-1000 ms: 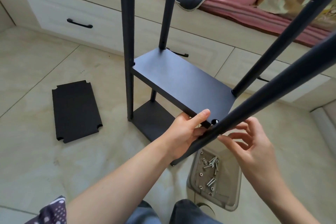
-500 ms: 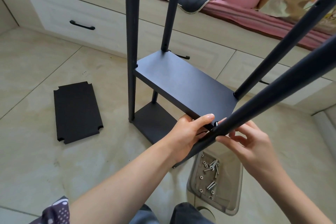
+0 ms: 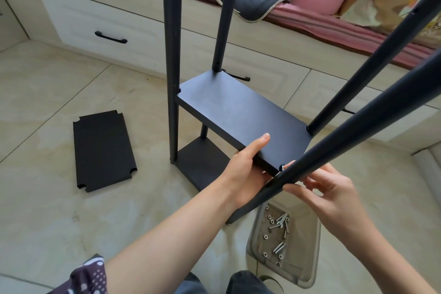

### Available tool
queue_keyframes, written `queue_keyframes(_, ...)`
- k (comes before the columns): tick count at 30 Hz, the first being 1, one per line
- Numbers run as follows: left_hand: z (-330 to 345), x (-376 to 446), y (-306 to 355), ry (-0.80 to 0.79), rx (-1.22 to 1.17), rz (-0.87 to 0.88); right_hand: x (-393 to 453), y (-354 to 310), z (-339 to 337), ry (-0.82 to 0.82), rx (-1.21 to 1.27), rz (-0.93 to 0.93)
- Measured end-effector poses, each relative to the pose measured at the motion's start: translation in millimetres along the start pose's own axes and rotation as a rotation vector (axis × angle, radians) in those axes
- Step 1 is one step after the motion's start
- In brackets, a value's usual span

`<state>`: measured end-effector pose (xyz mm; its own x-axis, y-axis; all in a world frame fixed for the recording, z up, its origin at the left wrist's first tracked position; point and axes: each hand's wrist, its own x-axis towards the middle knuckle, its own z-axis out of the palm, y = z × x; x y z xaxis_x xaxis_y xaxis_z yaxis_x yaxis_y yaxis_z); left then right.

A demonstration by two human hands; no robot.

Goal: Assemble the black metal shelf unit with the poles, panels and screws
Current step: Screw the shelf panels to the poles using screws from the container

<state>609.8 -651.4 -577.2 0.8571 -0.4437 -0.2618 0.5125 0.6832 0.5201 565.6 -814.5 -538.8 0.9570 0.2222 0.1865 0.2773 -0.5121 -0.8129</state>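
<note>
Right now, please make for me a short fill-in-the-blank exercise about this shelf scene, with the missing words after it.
1. The left hand grips the edge of the ____ panel.
2. The spare panel lies flat on the ____.
3. The screws lie in a clear ____.
4. The right hand is at the near ____.

Missing words: middle; floor; tray; pole

Hands point(image 3: 248, 169) at panel point(image 3: 241, 114) and pole point(image 3: 358, 126)

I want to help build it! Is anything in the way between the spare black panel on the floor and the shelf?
Nothing visible. The spare panel lies flat on bare tile left of the shelf unit, with only open floor between them.
</note>
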Motion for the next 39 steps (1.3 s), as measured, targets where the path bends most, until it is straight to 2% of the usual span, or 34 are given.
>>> queue_keyframes(5, 9, 4, 2, 0.094, -0.120, 0.035, -1, 3, -1, -0.006, -0.005, -0.010)
queue_keyframes(16, 12, -5, 6, 0.047, -0.173, 0.073, -3, 0, 2, -0.041, 0.030, -0.026)
queue_keyframes(22, 20, -4, 7, 0.137, -0.172, 0.086, -4, 0, 2, 0.012, 0.012, -0.039)
queue_keyframes(32, 15, -3, 5, 0.128, -0.152, 0.096, -9, -5, 13, 0.230, -0.103, -0.076)
queue_keyframes(36, 12, -4, 4, 0.102, -0.124, 0.097, -8, -2, 12, 0.243, -0.121, -0.036)
queue_keyframes(39, 10, -6, 4, 0.079, -0.077, 0.087, -9, 4, 14, 0.256, -0.068, 0.099)
